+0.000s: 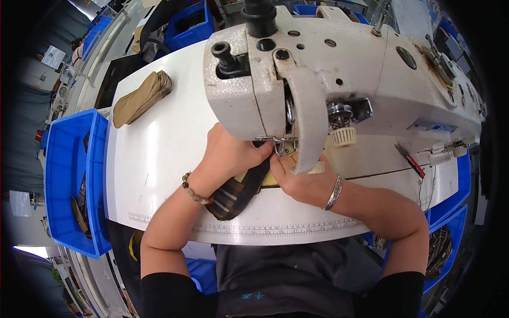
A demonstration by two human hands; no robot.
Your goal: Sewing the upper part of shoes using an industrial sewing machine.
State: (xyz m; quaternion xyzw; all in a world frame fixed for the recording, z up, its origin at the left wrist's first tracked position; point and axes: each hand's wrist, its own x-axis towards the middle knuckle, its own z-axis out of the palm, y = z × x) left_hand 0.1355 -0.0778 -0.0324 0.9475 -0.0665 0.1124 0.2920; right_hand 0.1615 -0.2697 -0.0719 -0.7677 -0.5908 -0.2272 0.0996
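A dark fabric piece with plaid stripes (229, 197) lies under the head of a white sewing machine (366, 69). It is long, with a rounded near end and a plain black band along its right side. My left hand (229, 151) grips its far part, thumb and fingers closed right beside the metal presser foot (286, 146). From the other side my right hand (305, 179) pinches the fabric's right edge just below the foot. The machine head covers some of my fingertips and the fabric's far end.
On the white table (159, 175) a stack of brown cut pieces (142, 99) lies at the far left. Red-handled snips (412, 161) rest at the right. A printed ruler (254, 232) follows the front edge. Blue bins (101, 175) with fabric flank the table.
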